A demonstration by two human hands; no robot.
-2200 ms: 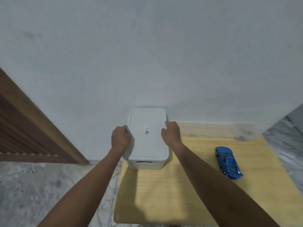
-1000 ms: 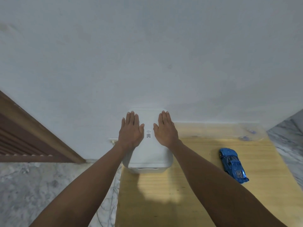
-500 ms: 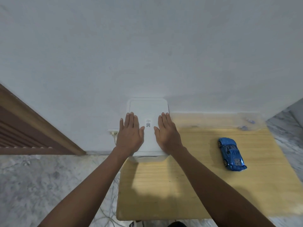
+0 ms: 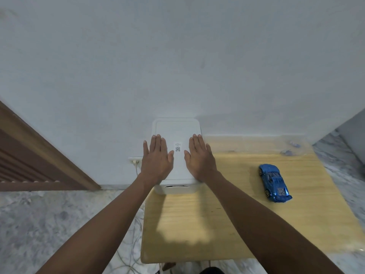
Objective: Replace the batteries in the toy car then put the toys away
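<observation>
at the far left a brown wooden door frame (image 4: 49, 153) slants down to a grey marbled floor (image 4: 49, 224). a white wall socket (image 4: 134, 160) sits low on the pale wall (image 4: 177, 56), with a thin cable (image 4: 130, 250) trailing down to the floor beside the table's left edge.

the left hand (image 4: 157, 161) lies flat on the left part of the lid of a white plastic storage box (image 4: 178, 189), fingers straight and together, thumb spread toward the middle; it holds nothing. between the 2 hands a small white label with a qr code (image 4: 177, 147) shows on the lid. the right hand (image 4: 199, 159) lies flat on the right part of the same lid, fingers straight, thumb pointing inward, gripping nothing. the lid is on the box, and a handle slot shows on its near wall. the box stands at the far left corner of a light wooden table (image 4: 227, 224), against the wall.

to the right, well apart from the box and both hands, the blue toy car (image 4: 274, 182) rests on its wheels on the table top, its length running from far to near and slightly rightward. beyond it, at the far right corner of the table, lie 2 small bluish bits (image 4: 290, 150), too blurred to identify.
</observation>
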